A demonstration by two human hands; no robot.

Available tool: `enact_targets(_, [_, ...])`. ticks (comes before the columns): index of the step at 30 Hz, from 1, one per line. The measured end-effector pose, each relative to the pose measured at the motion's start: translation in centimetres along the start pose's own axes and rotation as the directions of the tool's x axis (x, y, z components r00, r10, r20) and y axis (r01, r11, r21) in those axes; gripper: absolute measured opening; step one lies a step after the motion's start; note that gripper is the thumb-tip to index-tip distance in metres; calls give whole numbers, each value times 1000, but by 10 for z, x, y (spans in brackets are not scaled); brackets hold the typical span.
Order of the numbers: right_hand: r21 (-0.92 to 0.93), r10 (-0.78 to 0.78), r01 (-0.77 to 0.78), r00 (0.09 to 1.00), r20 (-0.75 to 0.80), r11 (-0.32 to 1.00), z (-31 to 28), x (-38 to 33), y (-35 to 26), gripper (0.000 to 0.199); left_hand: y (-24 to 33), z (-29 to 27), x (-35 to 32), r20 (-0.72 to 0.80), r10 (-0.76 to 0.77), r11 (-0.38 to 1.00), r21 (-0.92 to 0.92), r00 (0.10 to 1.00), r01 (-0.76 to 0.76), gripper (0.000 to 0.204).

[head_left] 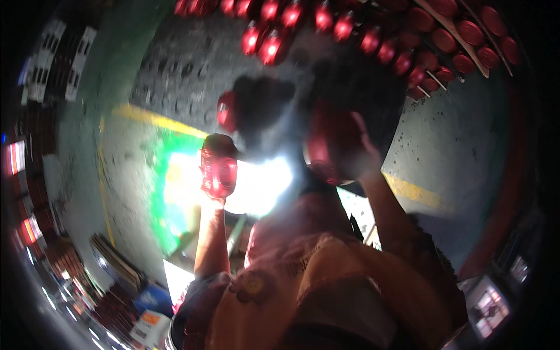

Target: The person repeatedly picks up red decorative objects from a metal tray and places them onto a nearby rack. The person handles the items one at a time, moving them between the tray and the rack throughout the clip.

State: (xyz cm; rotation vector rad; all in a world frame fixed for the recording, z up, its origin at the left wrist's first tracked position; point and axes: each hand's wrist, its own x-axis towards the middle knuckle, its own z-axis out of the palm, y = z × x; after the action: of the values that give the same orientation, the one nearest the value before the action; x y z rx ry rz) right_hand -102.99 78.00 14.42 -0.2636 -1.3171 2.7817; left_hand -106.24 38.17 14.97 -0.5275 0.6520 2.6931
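My left hand point(214, 200) is raised in front of me and grips a red bottle-like item point(219, 166) from below. My right hand point(365, 153) is wrapped around a larger red round-ended item point(326, 146) with a dark body above it. Between and above the two hangs a dark bottle shape point(262, 105) with a red cap point(226, 111); what holds it is unclear. The picture is blurred and washed out by a white glare point(256, 181), so the fingers are hard to make out.
Rows of red-capped bottles point(350, 26) run across the top and top right, some behind a wooden slat point(461, 35). The grey floor carries yellow lines point(414, 191) and a bright green patch point(163, 198). Stacked goods and boxes point(116, 262) stand at the lower left.
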Motion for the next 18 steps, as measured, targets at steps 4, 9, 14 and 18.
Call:
enact_targets(4, [105, 336, -348, 935, 119, 932, 64, -34, 140, 49, 5, -91, -79, 87, -85, 884, -452, 993, 115, 71])
enact_targets(9, [96, 658, -655, 753, 7, 749, 128, -70, 260, 40, 6, -157, -131, 154, 9, 726, -681, 988, 99, 72])
enact_targets(14, [400, 544, -816, 577, 609, 417, 219, -80, 245, 38, 6, -186, -161, 164, 113, 674, -737, 980, 46, 70])
enact_targets(18, [226, 424, -758, 555, 716, 612, 261, -100, 232, 48, 7, -210, -172, 112, 146, 689, -724, 983, -21, 68])
